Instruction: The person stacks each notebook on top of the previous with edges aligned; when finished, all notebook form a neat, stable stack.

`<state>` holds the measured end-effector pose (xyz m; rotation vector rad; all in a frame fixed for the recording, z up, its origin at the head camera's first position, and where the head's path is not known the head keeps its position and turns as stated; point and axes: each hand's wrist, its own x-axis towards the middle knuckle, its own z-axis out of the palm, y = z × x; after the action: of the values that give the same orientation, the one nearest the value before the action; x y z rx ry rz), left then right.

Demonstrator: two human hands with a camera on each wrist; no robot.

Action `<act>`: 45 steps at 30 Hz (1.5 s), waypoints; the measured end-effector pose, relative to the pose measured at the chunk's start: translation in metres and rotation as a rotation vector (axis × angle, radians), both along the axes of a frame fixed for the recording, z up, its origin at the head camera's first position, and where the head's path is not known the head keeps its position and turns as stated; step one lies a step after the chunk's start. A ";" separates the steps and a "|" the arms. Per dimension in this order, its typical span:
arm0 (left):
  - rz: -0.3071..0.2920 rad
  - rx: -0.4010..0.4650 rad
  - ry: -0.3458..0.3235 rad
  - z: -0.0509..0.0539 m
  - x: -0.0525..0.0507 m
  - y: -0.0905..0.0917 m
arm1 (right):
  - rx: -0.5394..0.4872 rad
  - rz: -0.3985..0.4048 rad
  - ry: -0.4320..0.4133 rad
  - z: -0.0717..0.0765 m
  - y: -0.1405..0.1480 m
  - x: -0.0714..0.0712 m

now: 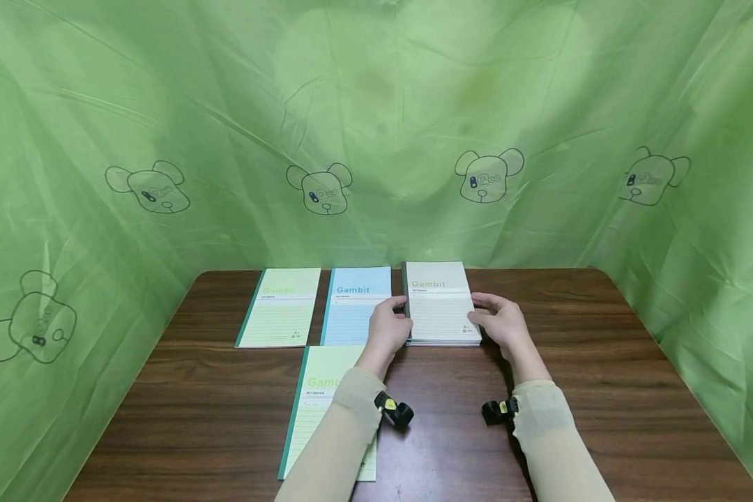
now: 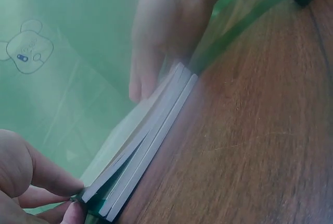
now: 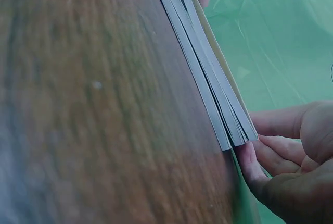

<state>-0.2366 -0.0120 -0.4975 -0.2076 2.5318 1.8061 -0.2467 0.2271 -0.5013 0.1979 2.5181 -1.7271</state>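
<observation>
A small stack of notebooks [image 1: 442, 314], with a pale grey cover and dark spine on top, lies at the back of the table. My left hand [image 1: 389, 328] grips its spine side; in the left wrist view, the fingers [image 2: 54, 174] pinch the upper notebooks at the spine, and a gap shows above the bottom one. On the opposite edge, my right hand [image 1: 502, 321] holds the upper notebooks between thumb and fingers. The right wrist view shows these fingers [image 3: 278, 122] at the stack's corner. Undersides of the notebooks are hidden.
A blue notebook [image 1: 354, 314] lies left of the stack, and a light green notebook [image 1: 279, 314] farther left. Another green notebook [image 1: 314, 418] lies nearer, partly under the left forearm. Green curtain [image 1: 401, 125] stands behind the wooden table [image 1: 188, 418].
</observation>
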 end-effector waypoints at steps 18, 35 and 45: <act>0.002 -0.113 0.052 0.001 0.001 -0.001 | 0.047 0.047 0.004 0.002 -0.002 0.000; -0.057 -0.157 0.040 0.000 -0.001 -0.005 | 0.013 0.088 -0.015 -0.005 0.007 -0.003; -0.101 -0.166 0.039 -0.003 -0.003 -0.006 | 0.041 0.079 -0.003 -0.007 0.006 -0.002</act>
<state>-0.2393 -0.0178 -0.5010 -0.0460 2.6673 1.5813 -0.2485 0.2336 -0.5083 0.1022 2.5251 -1.6462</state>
